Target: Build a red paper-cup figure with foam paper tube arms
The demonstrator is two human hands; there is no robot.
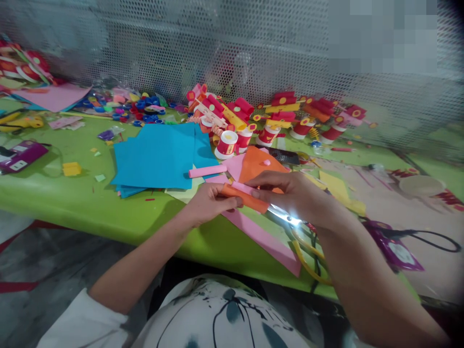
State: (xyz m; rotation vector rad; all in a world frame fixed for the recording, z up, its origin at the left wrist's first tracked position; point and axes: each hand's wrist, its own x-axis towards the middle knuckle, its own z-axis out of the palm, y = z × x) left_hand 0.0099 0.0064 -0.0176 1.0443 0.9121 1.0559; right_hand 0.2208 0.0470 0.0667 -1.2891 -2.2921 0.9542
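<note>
In front of me my left hand (212, 200) pinches the left end of an orange paper roll (249, 200), thumb below and fingers behind. My right hand (290, 191) has its thumb and fingers closed on a thin pink paper roll (241, 187), which lies along the top of the orange one. Scissors (284, 215) with yellow handles lie on the table just under the right hand, partly hidden by it. A long pink paper strip (266, 239) slants below both hands. Another pink roll (206, 171) rests beyond the left hand.
Blue paper sheets (155, 154) lie to the left, with orange paper (255, 164) beyond my hands. Red and white paper-cup models (228, 142) line the back, before a perforated metal panel (217, 53). Purple tools (23, 155) lie left and right (395, 246).
</note>
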